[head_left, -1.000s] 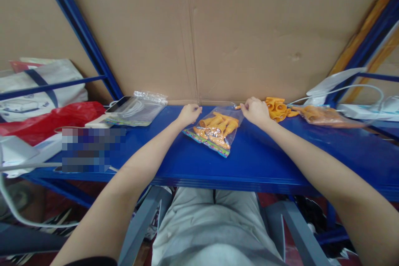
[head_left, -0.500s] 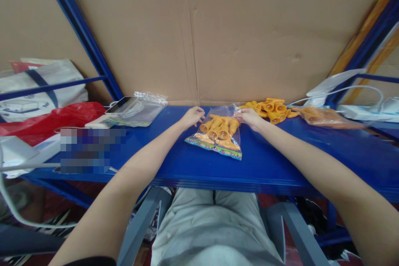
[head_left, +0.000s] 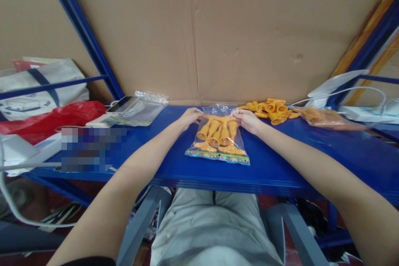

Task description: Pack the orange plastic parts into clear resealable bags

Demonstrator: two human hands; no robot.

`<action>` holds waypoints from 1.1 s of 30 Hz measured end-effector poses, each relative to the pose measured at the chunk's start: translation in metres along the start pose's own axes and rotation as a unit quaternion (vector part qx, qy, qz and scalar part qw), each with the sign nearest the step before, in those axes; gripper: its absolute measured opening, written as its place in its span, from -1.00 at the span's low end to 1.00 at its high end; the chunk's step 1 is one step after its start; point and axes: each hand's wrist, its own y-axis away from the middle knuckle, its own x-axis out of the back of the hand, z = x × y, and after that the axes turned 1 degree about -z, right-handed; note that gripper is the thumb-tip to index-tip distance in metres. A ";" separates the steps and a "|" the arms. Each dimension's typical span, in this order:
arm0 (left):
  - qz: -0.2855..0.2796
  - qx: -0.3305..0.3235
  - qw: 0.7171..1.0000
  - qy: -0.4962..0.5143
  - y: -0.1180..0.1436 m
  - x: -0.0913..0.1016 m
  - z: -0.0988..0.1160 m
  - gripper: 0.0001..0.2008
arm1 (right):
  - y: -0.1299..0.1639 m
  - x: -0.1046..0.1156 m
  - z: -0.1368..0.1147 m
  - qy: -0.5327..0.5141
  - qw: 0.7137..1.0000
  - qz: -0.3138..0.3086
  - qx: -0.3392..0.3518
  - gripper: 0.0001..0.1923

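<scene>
A clear plastic bag (head_left: 217, 156) with a colourful printed band along its near edge lies on the blue table. Several orange horn-shaped plastic pieces (head_left: 225, 135) show through its film. My left hand (head_left: 190, 117) pinches the bag's far left side, fingers closed. On the opposite side, my right hand (head_left: 247, 120) grips the far right part of the film between thumb and fingers. Just behind my right hand lies a loose pile of the same orange pieces (head_left: 274, 110).
Another bag of orange pieces (head_left: 327, 118) lies at the right beside white cables. Flat clear bags (head_left: 149, 112) and a phone (head_left: 120, 104) are at the left, near a red plastic bag (head_left: 62, 118). Cardboard (head_left: 199, 37) backs the blue table (head_left: 174, 170).
My left hand has closed on the bag's left side, where it was apart before. The bag has straightened and spread out flatter, its printed edge nearer me.
</scene>
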 end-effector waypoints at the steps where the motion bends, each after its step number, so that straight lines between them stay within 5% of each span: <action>1: 0.005 0.004 1.000 0.007 0.000 0.001 0.000 -0.81 | -0.001 0.000 0.000 0.000 1.000 0.002 0.001 -0.68; 11: 0.008 0.032 0.995 0.091 0.004 -0.005 0.003 -0.77 | -0.003 0.004 -0.002 0.007 0.999 0.043 -0.006 -0.68; 22: -0.034 0.025 0.995 0.087 -0.001 0.001 -0.002 -0.91 | -0.004 0.010 0.001 0.020 1.000 -0.015 0.008 -0.78; 33: -0.048 0.020 0.993 0.104 -0.002 -0.002 -0.004 -0.79 | -0.005 0.010 0.001 0.021 0.999 -0.025 0.001 -0.81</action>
